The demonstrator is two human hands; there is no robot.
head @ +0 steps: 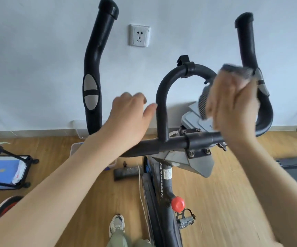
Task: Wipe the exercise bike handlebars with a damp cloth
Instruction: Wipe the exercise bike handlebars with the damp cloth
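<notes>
2 bare hands are seen at the black handlebars (pixel 163 111). Left hand (pixel 129 120) is spread loosely, nothing gripped, its fingertips (pixel 152 106) just beside the centre loop's upright. Right hand (pixel 233 107), blurred, is closed around a dark striped cloth (pixel 238 69), bunched above its fingers against the right grip.

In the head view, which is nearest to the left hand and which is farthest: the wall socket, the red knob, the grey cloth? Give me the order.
Measured from the left hand as the head view shows it:
1. Wall socket, on the wall above the hand.
2. Grey cloth, to the right, gripped by the right hand.
3. Red knob, low on the bike frame, below and right.
The first two are nearly equal.
</notes>
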